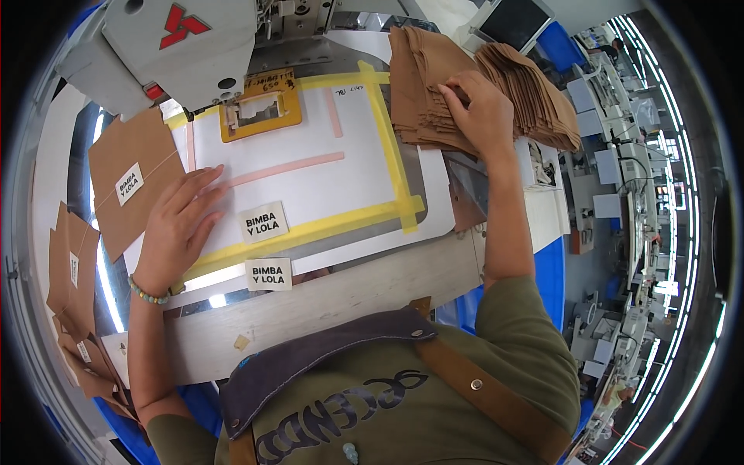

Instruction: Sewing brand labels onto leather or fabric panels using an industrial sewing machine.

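**Labelled brown pieces on the left, a big pile on the right: looks partway to me**

So the left hand (pixel 182 221) is open with its fingers loosely spread, nothing in it that I can see, over the left part of the taped white template sheet (pixel 310 186). The right hand (pixel 480 108) is well apart from it, fingers bent onto a stack of brown pieces (pixel 413 77). Can't tell if it's actually pinching one.

Done, as far as I can judge: just beyond and left of the left hand lies a brown panel (pixel 151 147) with a white label on it, and further left there's a bunch of labelled brown pieces (pixel 80 240). Can't count them, they overlap.

Left: the stack under the right hand shows no labels on the faces I can see, same with the fanned pile (pixel 531 93) just right of it. Two loose labels lie right of the left hand, the upper label (pixel 263 223) on the template, the lower label (pixel 269 274) nearer the body. The yellow frame (pixel 289 116) ahead has no brown piece under it, so I'd say the next one isn't loaded yet.
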Tool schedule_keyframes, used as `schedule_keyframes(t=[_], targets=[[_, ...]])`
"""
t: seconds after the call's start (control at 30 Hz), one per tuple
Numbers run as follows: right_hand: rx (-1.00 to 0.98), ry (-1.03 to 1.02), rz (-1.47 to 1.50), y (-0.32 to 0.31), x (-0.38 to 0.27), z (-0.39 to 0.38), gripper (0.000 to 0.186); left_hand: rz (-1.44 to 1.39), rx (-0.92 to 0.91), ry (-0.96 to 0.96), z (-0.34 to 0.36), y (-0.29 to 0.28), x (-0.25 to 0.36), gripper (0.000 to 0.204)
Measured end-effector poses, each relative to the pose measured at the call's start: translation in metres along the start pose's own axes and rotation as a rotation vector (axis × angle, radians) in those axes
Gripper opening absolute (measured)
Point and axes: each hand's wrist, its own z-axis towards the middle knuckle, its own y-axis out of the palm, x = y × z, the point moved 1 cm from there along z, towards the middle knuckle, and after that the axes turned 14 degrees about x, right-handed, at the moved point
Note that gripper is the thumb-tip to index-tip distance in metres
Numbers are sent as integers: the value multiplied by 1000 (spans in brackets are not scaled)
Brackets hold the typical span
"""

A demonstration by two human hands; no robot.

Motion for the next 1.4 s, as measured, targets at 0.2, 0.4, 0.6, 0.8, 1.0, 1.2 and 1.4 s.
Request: schedule_keyframes(t=[0.2,0.4,0.6,0.8,1.0,1.2,1.4], targets=[[5,-198,84,-3,12,-3,14,42,31,23,0,0,-3,36],[-3,-116,90,-3,14,-2,15,50,41,16,0,-1,-4,34],[47,35,-68,11,1,11,10,42,50,0,-2,-1,-4,33],[289,235,18,24,32,13,4,23,54,-14,-4,-2,-5,33],[443,530,273,25,53,16,16,-7,22,-39,-4,-1,-7,37],[266,-33,-218,32,32,22,49,-10,21,-54,-3,-2,-6,37],[183,-89,-395,30,20,41,119,0,21,-49,-3,-3,-5,37]])
